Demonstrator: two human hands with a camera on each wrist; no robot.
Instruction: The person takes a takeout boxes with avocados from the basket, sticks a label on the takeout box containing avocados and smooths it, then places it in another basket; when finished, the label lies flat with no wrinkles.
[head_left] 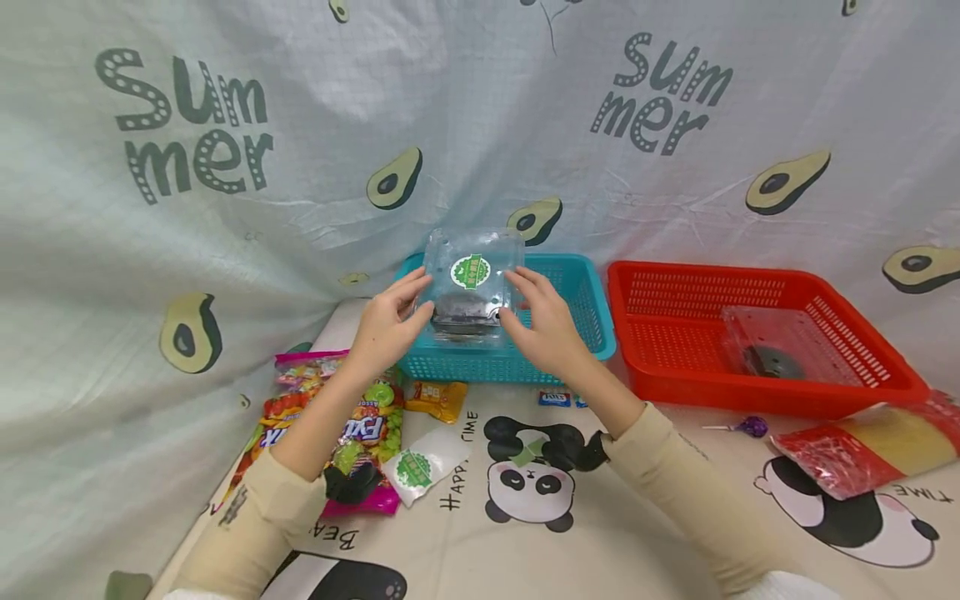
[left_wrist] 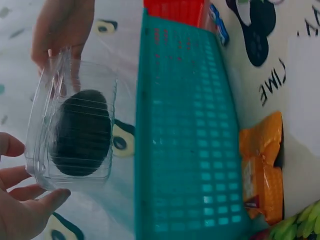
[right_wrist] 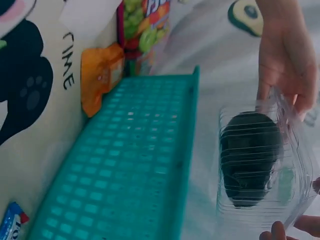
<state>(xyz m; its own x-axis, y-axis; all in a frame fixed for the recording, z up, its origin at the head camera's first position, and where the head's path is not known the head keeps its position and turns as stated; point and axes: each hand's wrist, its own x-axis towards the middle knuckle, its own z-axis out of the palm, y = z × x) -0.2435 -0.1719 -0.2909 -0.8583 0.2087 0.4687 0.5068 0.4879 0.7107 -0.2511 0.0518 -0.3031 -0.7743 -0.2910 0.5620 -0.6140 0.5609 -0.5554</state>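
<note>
A clear plastic clamshell box [head_left: 480, 246] with a round green-and-white label is held up over the blue-green basket [head_left: 480, 367]. Inside it lies a dark oval item [left_wrist: 82, 132], whose kind I cannot tell through the plastic. My left hand [head_left: 390, 323] grips the box's left edge between thumb and fingers. On the opposite edge, my right hand [head_left: 549, 327] holds it the same way. Both wrist views show the box tilted, raised clear of the basket rim, and its lid looks closed.
A red basket [head_left: 750, 400] at the right contains another clear box [head_left: 795, 333]. Candy bags [head_left: 367, 425], an orange packet [head_left: 437, 400] and a white labelled packet [head_left: 423, 467] lie front left. A purple lollipop [head_left: 752, 427] and red-yellow package [head_left: 877, 446] lie right.
</note>
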